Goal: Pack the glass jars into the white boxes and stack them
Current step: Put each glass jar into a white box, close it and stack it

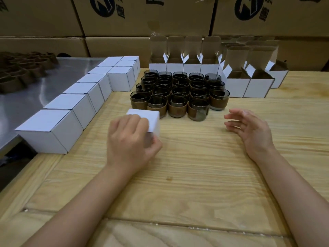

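Observation:
My left hand [130,143] grips a closed white box [151,120] on the wooden table, fingers over its top and thumb at its near side. My right hand [249,129] hovers open to the right, fingers spread, holding nothing. Behind the box stands a cluster of several dark glass jars [178,91] with brown sleeves. A row of closed white boxes [71,111] runs along the left, from the near left to the back. Several open white boxes [236,82] with raised flaps stand behind and to the right of the jars.
Large brown cartons [142,16] form a wall at the back. A metal surface [26,97] lies to the left, with a heap of brown sleeves [19,70] on it. The wooden table [178,175] spreads out in front of me.

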Available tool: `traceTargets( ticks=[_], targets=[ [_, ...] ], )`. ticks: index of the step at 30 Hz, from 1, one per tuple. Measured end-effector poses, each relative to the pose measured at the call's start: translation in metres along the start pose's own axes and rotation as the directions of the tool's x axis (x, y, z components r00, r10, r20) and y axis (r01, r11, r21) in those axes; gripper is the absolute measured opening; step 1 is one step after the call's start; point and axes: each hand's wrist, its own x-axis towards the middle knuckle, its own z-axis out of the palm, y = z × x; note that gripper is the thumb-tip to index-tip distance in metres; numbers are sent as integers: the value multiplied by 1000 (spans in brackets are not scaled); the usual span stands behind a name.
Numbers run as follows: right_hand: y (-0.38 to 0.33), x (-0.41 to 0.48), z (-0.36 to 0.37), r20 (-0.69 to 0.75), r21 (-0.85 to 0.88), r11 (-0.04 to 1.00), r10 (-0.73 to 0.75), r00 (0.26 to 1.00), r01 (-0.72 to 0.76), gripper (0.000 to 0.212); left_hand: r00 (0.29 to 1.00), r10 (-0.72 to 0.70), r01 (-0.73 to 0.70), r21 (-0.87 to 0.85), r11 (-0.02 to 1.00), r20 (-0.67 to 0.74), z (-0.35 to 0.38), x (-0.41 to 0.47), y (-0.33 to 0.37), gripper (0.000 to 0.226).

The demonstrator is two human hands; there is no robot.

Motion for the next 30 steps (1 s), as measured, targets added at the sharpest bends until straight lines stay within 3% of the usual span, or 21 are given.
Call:
traceTargets(
  ticks=[8, 15, 23, 30],
  targets=[
    [1, 2, -1, 7, -13, 1000, 7, 1000, -7, 29, 955, -272, 261, 104, 960, 118, 19, 8, -57, 18],
    [2, 3, -1, 22, -17, 1000, 0, 1000, 0, 29, 821, -507, 497, 108, 861, 262, 63, 32, -90, 24],
    [3, 4, -2, 13, -15, 1000, -8, 1000, 8, 30, 757, -512, 525, 89, 847, 406, 101, 60, -119, 24],
    [7, 5, -3, 14, -45, 999, -13, 1000, 14, 29, 655, -468, 489, 139, 861, 593, 117, 75, -142, 59]
  ],
)
